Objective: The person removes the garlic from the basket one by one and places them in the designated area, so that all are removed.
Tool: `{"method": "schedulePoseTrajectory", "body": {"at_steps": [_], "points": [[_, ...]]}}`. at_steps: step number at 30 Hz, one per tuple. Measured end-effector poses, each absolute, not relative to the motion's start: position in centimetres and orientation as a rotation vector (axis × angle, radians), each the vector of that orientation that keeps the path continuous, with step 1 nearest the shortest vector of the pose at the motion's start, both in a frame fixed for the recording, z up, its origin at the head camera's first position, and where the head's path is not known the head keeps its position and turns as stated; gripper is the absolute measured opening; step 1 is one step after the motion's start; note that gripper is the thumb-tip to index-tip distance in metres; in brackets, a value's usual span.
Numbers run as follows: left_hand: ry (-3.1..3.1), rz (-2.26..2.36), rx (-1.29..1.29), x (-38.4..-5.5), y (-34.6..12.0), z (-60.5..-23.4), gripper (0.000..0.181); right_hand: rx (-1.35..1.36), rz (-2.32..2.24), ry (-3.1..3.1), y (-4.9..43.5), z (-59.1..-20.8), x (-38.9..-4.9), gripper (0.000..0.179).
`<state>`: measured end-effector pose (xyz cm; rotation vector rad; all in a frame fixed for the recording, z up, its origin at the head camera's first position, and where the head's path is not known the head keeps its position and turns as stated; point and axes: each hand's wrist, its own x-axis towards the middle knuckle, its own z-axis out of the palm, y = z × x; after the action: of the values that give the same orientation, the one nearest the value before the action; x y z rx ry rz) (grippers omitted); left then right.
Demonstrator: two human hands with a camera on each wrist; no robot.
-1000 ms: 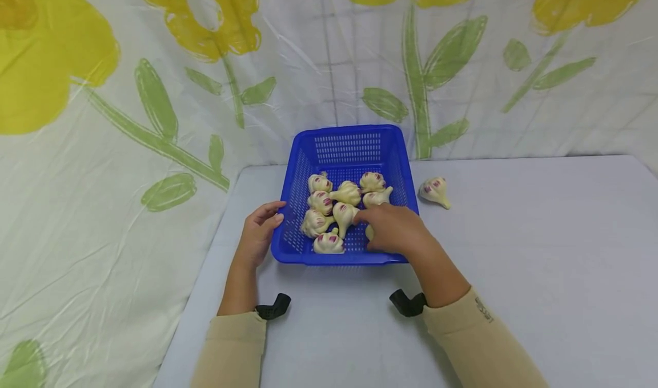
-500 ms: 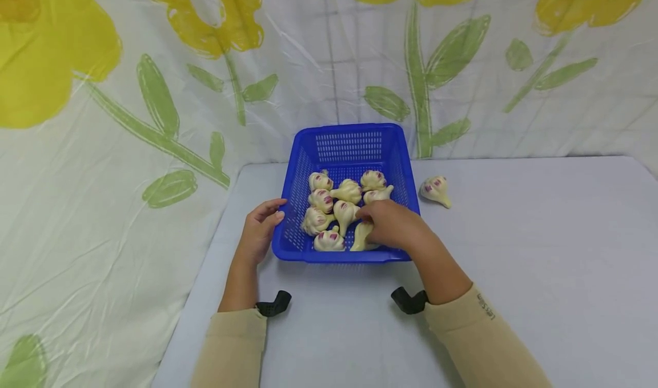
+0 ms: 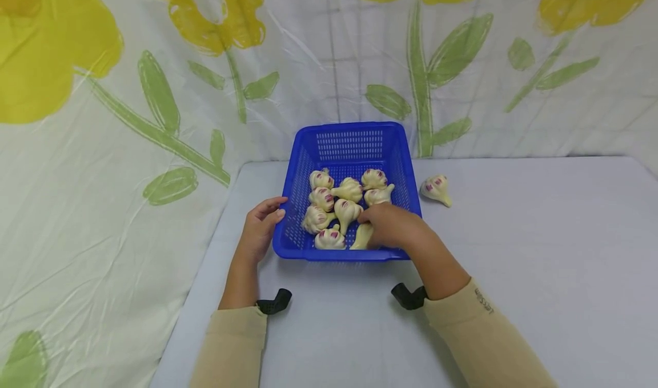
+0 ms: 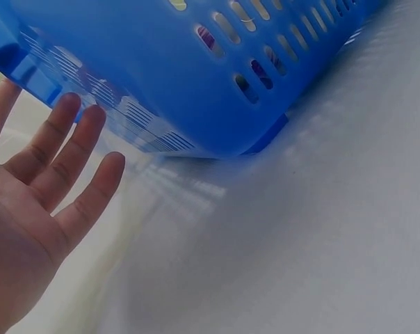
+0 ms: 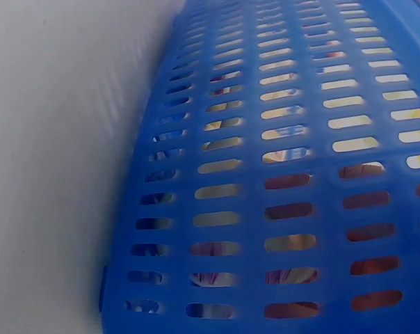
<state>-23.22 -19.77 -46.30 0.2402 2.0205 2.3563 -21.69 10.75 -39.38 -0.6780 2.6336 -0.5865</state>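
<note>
In the head view a blue plastic basket (image 3: 329, 255) holds several cream garlic bulbs with purple patches, among them a middle bulb (image 3: 347, 210). My right hand (image 3: 393, 225) reaches over the near right rim and grips a garlic bulb (image 3: 362, 237) low in that corner; part of the bulb is hidden under the hand. My left hand (image 3: 259, 228) is at the basket's left side, fingertips at the rim. The left wrist view shows its fingers (image 4: 71, 156) spread and nearly straight beside the wall. In the right wrist view, the slotted basket wall (image 5: 265, 167) mostly covers the right hand.
One more garlic bulb (image 3: 436, 190) lies on the white table (image 3: 540, 251) to the right of the basket. Behind the table hangs a flower-print cloth (image 3: 308, 51). Each wrist carries a small black device (image 3: 275, 302).
My right hand has shifted slightly, baring part of the garlic bulb in the near right corner that it covered one second ago. The left hand stays at the rim.
</note>
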Motion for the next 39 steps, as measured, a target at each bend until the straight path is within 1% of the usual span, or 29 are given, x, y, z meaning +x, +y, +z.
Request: {"method": "schedulePoseTrajectory", "body": {"at_steps": [7, 11, 17, 23, 27, 30, 39], "points": [[2.01, 2.361, 0.25, -23.26, -19.8, -46.26, 0.029, -0.649, -0.548, 2.616, 10.48, -39.4, -21.69, 0.037], [2.011, 2.358, 0.246, -23.27, -19.79, -46.34, 0.028, -0.646, -0.545, 2.612, 10.42, -39.56, -21.72, 0.034], [2.01, 2.359, 0.239, -23.35, -19.81, -46.54, 0.028, -0.598, -0.553, 2.608, 10.38, -39.62, -21.62, 0.037], [1.986, 2.374, 0.258, -23.45, -19.83, -46.52, 0.028, -0.627, -0.563, 2.625, 10.43, -39.7, -21.66, 0.027], [1.999, 2.368, 0.253, -23.43, -19.81, -46.41, 0.028, -0.645, -0.588, 2.633, 10.53, -39.74, -21.69, 0.041], [2.014, 2.353, 0.251, -23.36, -19.81, -46.34, 0.027, -0.64, -0.636, 2.641, 10.66, -39.79, -21.66, 0.056], [2.034, 2.346, 0.239, -23.32, -19.81, -46.39, 0.026, -0.68, -0.925, 2.716, 11.34, -39.65, -21.47, 0.068]]}}
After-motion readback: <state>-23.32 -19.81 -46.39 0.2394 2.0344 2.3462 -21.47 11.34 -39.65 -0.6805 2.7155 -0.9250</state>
